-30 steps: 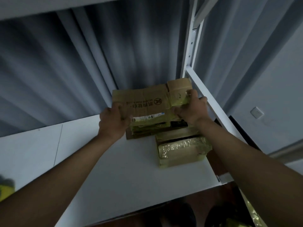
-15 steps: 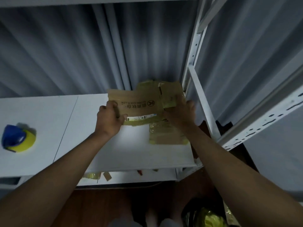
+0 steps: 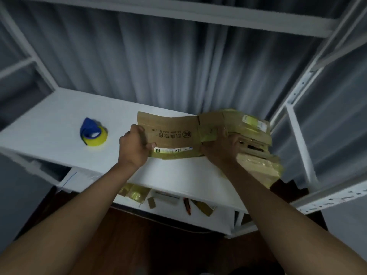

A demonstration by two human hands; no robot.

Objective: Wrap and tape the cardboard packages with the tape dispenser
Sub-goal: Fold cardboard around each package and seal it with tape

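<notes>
Cardboard sheet, one, gripped by both hands: left hand, right hand; one tape dispenser on the shelf.

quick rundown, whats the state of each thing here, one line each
cardboard sheet: flattened, held up off the shelf by both hands
left hand: grips the sheet's left edge
right hand: holds its right end
tape dispenser: untouched on the shelf
taped packages: stacked at the right end

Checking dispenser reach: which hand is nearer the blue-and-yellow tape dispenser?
Left. The left hand grips the flat cardboard's left edge, just right of the tape dispenser on the shelf. The right hand holds the cardboard's far end, farther away.
</notes>
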